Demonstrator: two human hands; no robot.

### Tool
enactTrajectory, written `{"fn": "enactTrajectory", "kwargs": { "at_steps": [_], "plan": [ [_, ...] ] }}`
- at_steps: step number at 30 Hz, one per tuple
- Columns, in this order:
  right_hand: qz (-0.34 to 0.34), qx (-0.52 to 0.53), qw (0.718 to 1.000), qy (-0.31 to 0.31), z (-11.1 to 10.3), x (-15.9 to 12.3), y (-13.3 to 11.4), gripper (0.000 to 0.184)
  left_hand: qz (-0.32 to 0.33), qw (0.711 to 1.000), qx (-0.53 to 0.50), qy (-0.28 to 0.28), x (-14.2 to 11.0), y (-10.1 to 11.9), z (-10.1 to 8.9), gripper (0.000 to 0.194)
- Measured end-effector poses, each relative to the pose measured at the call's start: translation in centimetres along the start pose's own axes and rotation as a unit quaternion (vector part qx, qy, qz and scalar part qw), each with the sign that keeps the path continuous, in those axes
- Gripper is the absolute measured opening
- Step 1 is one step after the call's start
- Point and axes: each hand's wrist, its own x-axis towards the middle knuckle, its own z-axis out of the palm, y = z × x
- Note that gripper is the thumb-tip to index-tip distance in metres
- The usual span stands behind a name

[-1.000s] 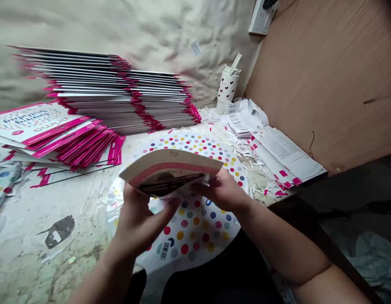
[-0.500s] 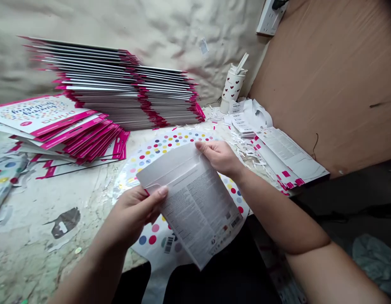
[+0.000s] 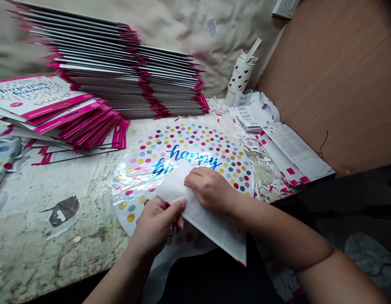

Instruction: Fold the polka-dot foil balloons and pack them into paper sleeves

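Observation:
A round foil balloon [image 3: 185, 145] with coloured dots and blue "happy" lettering lies flat on the worn table [image 3: 56, 219]. On its near part rests a white printed card sleeve [image 3: 214, 223], reaching past the table's front edge. My left hand [image 3: 157, 223] pinches the sleeve's left end, thumb on top. My right hand [image 3: 211, 188] presses down on the sleeve's upper end with curled fingers.
A tall stack of pink-edged card sleeves [image 3: 125, 71] stands at the back, a fanned lower pile [image 3: 56, 116] at the left. A heart-patterned cup [image 3: 239, 78], label strips [image 3: 250, 112] and more white sleeves [image 3: 290, 154] sit at the right by a brown board wall [image 3: 334, 76]. Paper scraps litter the table.
The sleeve was held up in both hands, then turned over. It has come down onto the balloon, and both hands now press it there.

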Motion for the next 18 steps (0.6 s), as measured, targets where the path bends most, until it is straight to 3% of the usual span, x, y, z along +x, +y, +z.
{"fn": "enactTrajectory", "kwargs": {
  "at_steps": [5, 11, 14, 18],
  "plan": [
    [0.034, 0.126, 0.991, 0.023, -1.2, -0.3, 0.2, 0.013, -0.004, 1.0, -0.008, 0.012, -0.1, 0.4, -0.1, 0.032],
    [0.031, 0.04, 0.999, 0.016, -1.2, -0.6, -0.5, 0.014, 0.011, 1.0, 0.009, 0.022, -0.4, 0.5, 0.8, 0.033],
    [0.048, 0.06, 0.997, 0.02, -1.4, -0.7, -0.2, 0.014, 0.011, 1.0, 0.018, 0.0, -0.6, 0.6, 1.1, 0.035],
    [0.05, 0.109, 0.992, 0.047, -2.1, -1.0, -0.2, 0.011, 0.01, 1.0, 0.014, 0.012, -0.4, 1.0, 0.8, 0.029]
  ]
}}
